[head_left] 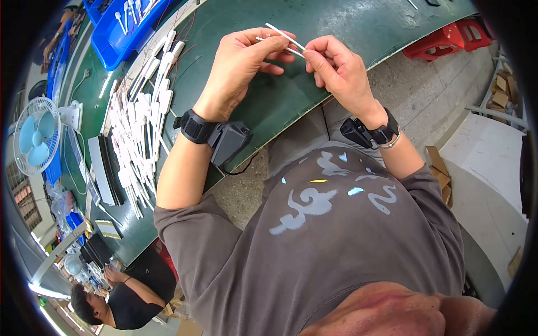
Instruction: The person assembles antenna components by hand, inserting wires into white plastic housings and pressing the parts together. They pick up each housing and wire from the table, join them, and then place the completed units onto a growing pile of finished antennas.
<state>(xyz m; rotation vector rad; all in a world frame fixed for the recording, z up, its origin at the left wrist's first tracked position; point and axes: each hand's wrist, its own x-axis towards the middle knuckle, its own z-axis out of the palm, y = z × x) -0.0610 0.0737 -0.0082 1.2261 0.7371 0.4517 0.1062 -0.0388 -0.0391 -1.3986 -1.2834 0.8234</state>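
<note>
One green table (358, 25) curves across the upper and left parts of the view, its near edge bending past the seated person. On it, left of the left forearm, a broad heap of white pieces (140, 134) lies in overlapping rows, some with thin red wires trailing away. A co-worker (134, 297) in a black top sits at the lower left, hands raised near the table's edge. At the upper right, a red stool (440, 43) stands beyond the table. A white fan (37, 137) with pale blue blades is at the far left, and a blue tray (106, 47) at the upper left holds a few small white pieces.

Both hands meet over the table — well apart from the heap. The left hand (246, 56) grasps two thin white sticks between thumb and fingers, the rest of its fingers loosely curled. The right hand (336, 67) pinches them at their near ends. Of the pair, the upper stick (274, 29) slants up past the left fingers; the lower stick (295, 52) runs under the left thumb — their ends come together at the right fingertips.
</note>
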